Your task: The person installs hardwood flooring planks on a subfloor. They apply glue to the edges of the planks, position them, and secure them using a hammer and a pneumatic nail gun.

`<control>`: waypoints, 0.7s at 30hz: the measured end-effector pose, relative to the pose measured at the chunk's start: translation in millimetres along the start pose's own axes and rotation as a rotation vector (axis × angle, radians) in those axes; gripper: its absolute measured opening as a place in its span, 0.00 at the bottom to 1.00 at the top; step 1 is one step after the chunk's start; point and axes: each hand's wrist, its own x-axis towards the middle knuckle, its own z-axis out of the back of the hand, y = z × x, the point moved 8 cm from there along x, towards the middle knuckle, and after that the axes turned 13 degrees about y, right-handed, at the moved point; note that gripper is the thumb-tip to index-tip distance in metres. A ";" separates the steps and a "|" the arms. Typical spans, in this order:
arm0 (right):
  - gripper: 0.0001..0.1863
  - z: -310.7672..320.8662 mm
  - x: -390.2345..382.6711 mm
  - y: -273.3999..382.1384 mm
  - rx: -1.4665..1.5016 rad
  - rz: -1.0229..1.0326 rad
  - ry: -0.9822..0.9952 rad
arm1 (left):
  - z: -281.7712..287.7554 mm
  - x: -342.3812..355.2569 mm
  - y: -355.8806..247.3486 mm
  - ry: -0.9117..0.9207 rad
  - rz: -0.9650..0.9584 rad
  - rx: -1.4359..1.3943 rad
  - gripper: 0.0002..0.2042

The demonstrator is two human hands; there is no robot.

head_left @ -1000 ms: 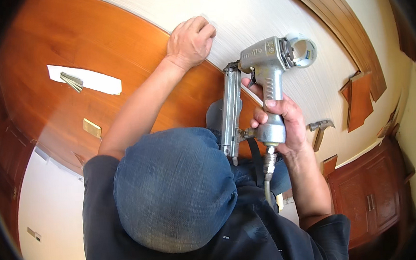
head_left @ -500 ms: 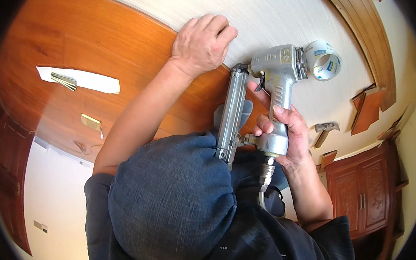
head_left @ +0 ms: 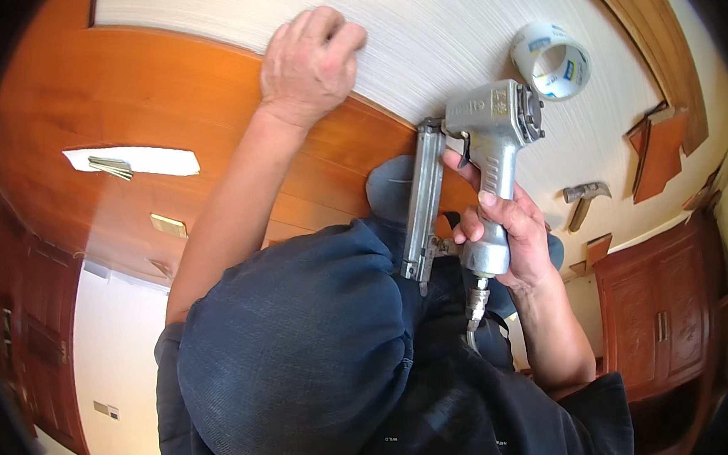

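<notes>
My right hand (head_left: 521,226) is wrapped round the grip of a silver air nail gun (head_left: 491,132). Its long magazine points down toward my body, and an air hose joins the base of the handle. The gun's nose lies by the edge between a pale streaked panel (head_left: 419,36) and an orange-brown wooden surface (head_left: 180,80). Further left along that same edge, my left hand (head_left: 311,64) is closed, knuckles up, with its fingertips turned under. Whatever those fingers may hold is hidden. A roll of clear tape (head_left: 568,81) lies on the pale panel just beyond the gun.
A hammer (head_left: 583,201) and broken brown wood pieces (head_left: 661,152) lie at the right, near a long curved-looking wooden strip (head_left: 656,34). A carved wooden cabinet (head_left: 658,326) stands at lower right. On the left, thin strips (head_left: 112,167) lie over a white cut-out shape (head_left: 164,160).
My left hand has shifted left along the panel edge, still closed. The whole view has turned slightly. The nail gun stays in my right hand.
</notes>
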 end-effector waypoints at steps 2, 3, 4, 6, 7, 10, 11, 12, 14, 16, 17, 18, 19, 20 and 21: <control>0.29 7.2 -3.5 -3.3 0.010 -0.011 0.015 | -1.9 -0.4 1.2 -0.004 -0.006 0.009 0.09; 0.30 11.7 -5.9 -6.2 0.006 -0.009 0.012 | -2.5 -0.1 0.7 -0.007 -0.011 0.015 0.08; 0.30 16.8 -8.2 -8.4 0.001 -0.006 0.007 | -3.0 1.0 -0.5 0.003 -0.001 0.021 0.09; 0.30 20.3 -14.5 -6.1 -0.003 0.016 -0.019 | -3.6 0.9 -0.6 0.008 -0.002 0.026 0.09; 0.30 27.3 -19.4 -6.8 0.002 0.023 -0.015 | -3.6 0.7 -0.5 0.010 -0.001 0.029 0.09; 0.31 48.5 -31.1 -7.5 0.022 0.053 -0.011 | -2.5 2.8 -4.2 0.006 0.006 0.063 0.08; 0.31 53.0 -33.4 -9.4 0.034 0.053 -0.009 | -2.9 3.5 -4.8 0.003 0.005 0.073 0.08; 0.31 58.1 -36.5 -11.1 0.044 0.051 -0.008 | -5.6 3.2 -2.6 0.008 0.003 0.070 0.08; 0.31 62.5 -41.0 -12.1 0.043 0.048 -0.038 | -6.8 2.7 -3.3 0.009 0.000 0.076 0.08; 0.31 71.3 -48.9 -12.5 0.033 0.048 -0.041 | -6.8 2.6 -4.1 0.019 -0.013 0.091 0.08; 0.31 75.4 -52.6 -11.9 0.025 0.045 -0.040 | -5.9 2.0 -2.8 0.014 -0.019 0.108 0.08; 0.30 79.9 -57.8 -10.7 0.018 0.049 -0.048 | -6.1 1.1 -2.2 0.009 -0.025 0.125 0.08; 0.30 87.3 -63.4 -9.9 0.019 0.049 -0.050 | -6.6 2.2 -4.4 0.004 -0.032 0.141 0.08; 0.30 94.3 -68.2 -11.0 0.018 0.051 -0.056 | -8.2 4.0 -16.3 -0.002 -0.077 0.154 0.07; 0.29 101.4 -72.7 -11.0 0.017 0.048 -0.058 | -15.9 3.7 -34.5 0.029 -0.133 0.097 0.07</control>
